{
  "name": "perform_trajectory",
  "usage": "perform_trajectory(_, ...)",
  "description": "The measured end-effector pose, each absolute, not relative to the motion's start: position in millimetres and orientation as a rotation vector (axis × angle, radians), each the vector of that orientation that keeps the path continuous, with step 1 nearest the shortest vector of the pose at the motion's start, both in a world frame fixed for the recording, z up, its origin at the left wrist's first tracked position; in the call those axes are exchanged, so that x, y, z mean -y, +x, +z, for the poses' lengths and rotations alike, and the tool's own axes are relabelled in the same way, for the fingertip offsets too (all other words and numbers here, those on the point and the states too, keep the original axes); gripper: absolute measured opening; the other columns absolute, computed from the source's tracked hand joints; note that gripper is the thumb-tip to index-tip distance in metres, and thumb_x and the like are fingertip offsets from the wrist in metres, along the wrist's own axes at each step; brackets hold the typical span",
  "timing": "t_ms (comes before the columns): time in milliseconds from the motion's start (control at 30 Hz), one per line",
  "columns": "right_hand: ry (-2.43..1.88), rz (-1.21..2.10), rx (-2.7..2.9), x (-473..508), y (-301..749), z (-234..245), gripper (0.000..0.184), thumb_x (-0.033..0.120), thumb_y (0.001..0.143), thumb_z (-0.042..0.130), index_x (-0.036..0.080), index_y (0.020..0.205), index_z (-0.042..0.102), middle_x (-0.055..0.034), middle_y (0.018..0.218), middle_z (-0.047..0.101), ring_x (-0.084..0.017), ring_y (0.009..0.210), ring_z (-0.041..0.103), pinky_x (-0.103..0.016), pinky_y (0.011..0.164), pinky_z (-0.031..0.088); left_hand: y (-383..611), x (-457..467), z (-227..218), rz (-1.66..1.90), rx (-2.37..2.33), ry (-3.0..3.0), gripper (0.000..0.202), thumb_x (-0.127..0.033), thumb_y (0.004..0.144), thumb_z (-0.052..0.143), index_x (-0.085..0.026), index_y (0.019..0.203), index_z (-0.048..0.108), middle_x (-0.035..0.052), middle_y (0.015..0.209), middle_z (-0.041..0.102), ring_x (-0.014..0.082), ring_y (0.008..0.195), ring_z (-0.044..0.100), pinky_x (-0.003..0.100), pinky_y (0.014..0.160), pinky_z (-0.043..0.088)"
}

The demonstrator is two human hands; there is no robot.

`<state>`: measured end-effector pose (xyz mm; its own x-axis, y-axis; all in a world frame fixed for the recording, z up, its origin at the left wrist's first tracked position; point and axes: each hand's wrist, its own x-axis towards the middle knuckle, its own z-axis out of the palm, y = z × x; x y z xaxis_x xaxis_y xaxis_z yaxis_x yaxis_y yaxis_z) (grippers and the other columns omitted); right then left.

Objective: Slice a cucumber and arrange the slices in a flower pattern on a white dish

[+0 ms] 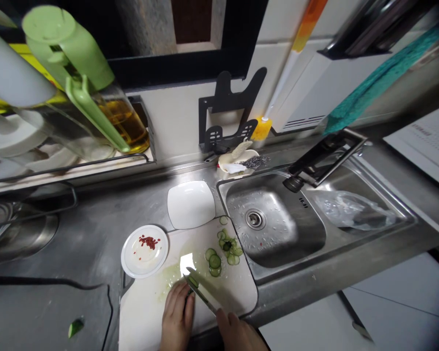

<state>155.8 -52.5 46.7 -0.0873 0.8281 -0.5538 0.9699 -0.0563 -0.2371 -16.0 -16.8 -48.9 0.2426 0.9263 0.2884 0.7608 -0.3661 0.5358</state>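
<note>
The knife point(204, 292) was a broad cleaver, its steel catching a bright glare near the tip. It stood edge-down on the near half of the cutting board point(146, 307), slanting from the board's front edge up toward its middle, with the handle gripped in the right hand point(237, 334). Tight against the blade's left face sat the cucumber stub point(193, 281), short and dark green, pinned under the fingertips of the left hand point(177, 314). Beyond the blade lay the cut slices point(214, 262), thin pale-green rounds with darker rims. They lay flat and partly overlapping, strewn along the board's right edge. One lone slice point(224, 220) lay at the far right corner.
</note>
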Motion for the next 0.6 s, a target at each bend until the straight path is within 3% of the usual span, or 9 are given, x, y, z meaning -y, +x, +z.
perform_trajectory(367, 1.938, -0.791, -2.017, 49.0, 149.0, 40.0, 0.040, -0.002, 0.079, 0.039, 0.018, 0.106, 0.061, -0.0064, 0.078, 0.070, -0.021, 0.065, 0.069, -0.025, 0.051, 0.043, -17.2, 17.5, -51.0, 0.804, -1.568, 2.230, 0.020, -0.026, 0.092, 0.049, -0.018, 0.105, 0.063, 0.0062, 0.103, 0.071, 0.0195, 0.101, 0.065, 0.035, 0.091, 0.053)
perform_trajectory(600, 1.919, -0.929, -1.981, 40.9, 147.4, 34.5, 0.044, -0.004, 0.077, 0.040, 0.017, 0.110, 0.059, -0.0075, 0.083, 0.071, -0.022, 0.070, 0.070, -0.025, 0.055, 0.046, -16.3, 17.1, -50.7, 0.812, -1.555, 2.205, 0.021, -0.026, 0.092, 0.048, -0.019, 0.105, 0.064, 0.0057, 0.102, 0.072, 0.0187, 0.099, 0.066, 0.035, 0.091, 0.053)
